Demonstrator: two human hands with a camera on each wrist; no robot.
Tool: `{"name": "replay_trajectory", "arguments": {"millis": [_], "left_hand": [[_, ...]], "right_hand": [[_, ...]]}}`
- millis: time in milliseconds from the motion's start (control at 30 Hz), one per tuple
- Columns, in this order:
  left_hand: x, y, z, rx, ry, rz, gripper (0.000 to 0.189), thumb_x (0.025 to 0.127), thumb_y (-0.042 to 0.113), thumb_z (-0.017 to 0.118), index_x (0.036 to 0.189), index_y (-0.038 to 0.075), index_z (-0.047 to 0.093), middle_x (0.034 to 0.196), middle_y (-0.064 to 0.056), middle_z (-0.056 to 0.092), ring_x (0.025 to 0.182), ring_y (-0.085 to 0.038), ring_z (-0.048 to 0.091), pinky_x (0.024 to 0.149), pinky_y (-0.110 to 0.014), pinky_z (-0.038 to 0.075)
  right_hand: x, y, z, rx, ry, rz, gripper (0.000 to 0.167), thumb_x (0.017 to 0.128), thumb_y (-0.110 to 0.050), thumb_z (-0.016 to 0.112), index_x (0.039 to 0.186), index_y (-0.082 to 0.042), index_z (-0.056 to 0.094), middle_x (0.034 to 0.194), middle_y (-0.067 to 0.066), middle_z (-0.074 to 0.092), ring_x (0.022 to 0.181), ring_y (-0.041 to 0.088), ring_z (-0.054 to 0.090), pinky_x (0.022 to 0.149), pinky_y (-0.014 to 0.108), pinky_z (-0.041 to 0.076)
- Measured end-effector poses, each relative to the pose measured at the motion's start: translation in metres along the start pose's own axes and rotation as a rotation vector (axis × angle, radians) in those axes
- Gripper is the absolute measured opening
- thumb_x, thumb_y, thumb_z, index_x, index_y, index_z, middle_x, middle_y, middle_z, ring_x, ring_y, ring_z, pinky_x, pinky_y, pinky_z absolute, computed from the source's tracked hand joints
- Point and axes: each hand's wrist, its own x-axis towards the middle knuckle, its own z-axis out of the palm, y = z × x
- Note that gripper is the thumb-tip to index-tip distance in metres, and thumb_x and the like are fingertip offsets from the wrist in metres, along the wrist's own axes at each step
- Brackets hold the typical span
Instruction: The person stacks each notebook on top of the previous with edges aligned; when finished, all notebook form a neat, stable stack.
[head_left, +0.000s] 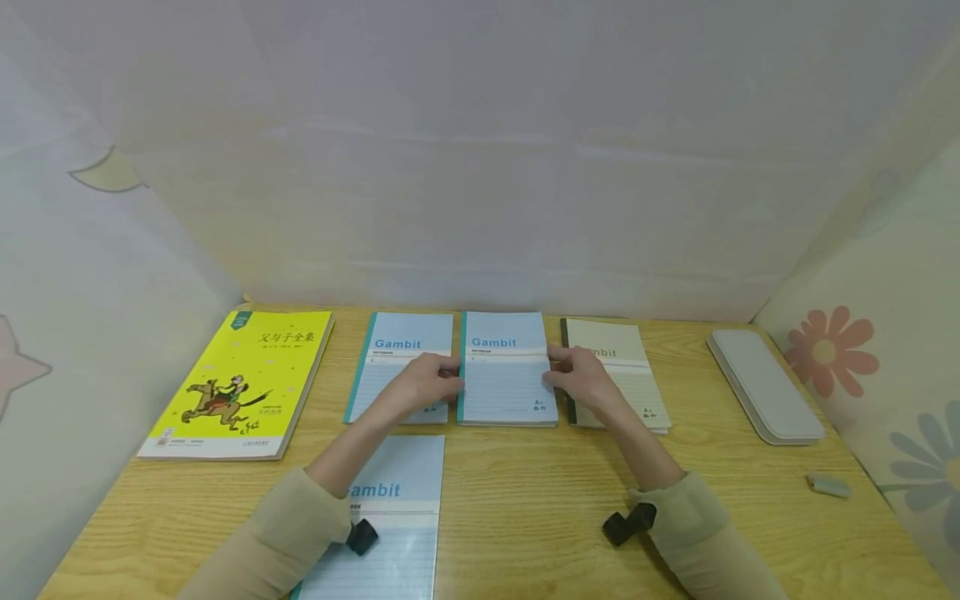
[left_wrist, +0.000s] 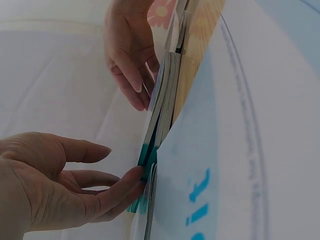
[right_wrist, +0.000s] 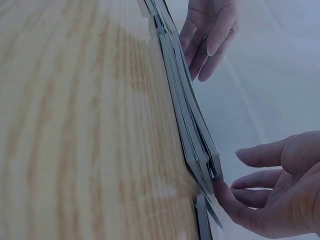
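Observation:
A light-blue "Gambit" notebook (head_left: 504, 387) lies in the middle of the row; the wrist views show it on top of a small stack (right_wrist: 182, 100), with a slight gap between layers. My left hand (head_left: 429, 385) touches its teal spine side with the fingertips, thumb apart. At the opposite edge, the fingers of my right hand (head_left: 583, 379) touch the stack, thumb also lifted away. Under the left hand lies another blue notebook (head_left: 390, 367), partly hidden. The right hand overlaps a cream notebook (head_left: 630, 392) with a dark spine.
A thick yellow book (head_left: 247, 392) lies at the left. Nearer me, another blue notebook (head_left: 397, 533) is partly covered by the left forearm. On the right are a white case (head_left: 765, 387) and a small grey object (head_left: 828, 486). A pale cloth wall (head_left: 480, 208) rises behind the table.

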Motion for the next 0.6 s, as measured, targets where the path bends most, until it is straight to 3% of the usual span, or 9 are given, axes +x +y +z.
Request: {"name": "replay_trajectory", "arguments": {"millis": [267, 600], "left_hand": [[-0.0006, 0.0009, 0.0007, 0.006, -0.011, 0.004, 0.055, 0.101, 0.019, 0.058, 0.152, 0.001, 0.048, 0.152, -0.020, 0.055, 0.121, -0.030, 0.070, 0.112, -0.050, 0.050], [0.0002, -0.0003, 0.0008, 0.015, -0.016, 0.007, 0.054, 0.101, 0.019, 0.058, 0.151, 0.001, 0.048, 0.152, -0.019, 0.055, 0.122, -0.030, 0.069, 0.112, -0.050, 0.051]], "right_hand": [[-0.0006, -0.0009, 0.0013, -0.008, -0.020, 0.011, 0.055, 0.102, -0.010, 0.059, 0.152, 0.008, 0.042, 0.159, 0.024, 0.043, 0.142, 0.040, 0.050, 0.114, 0.050, 0.048], [0.0006, -0.0005, 0.0027, -0.013, -0.017, 0.008, 0.053, 0.102, -0.011, 0.059, 0.151, 0.004, 0.046, 0.158, 0.022, 0.046, 0.143, 0.039, 0.049, 0.116, 0.051, 0.046]]}}
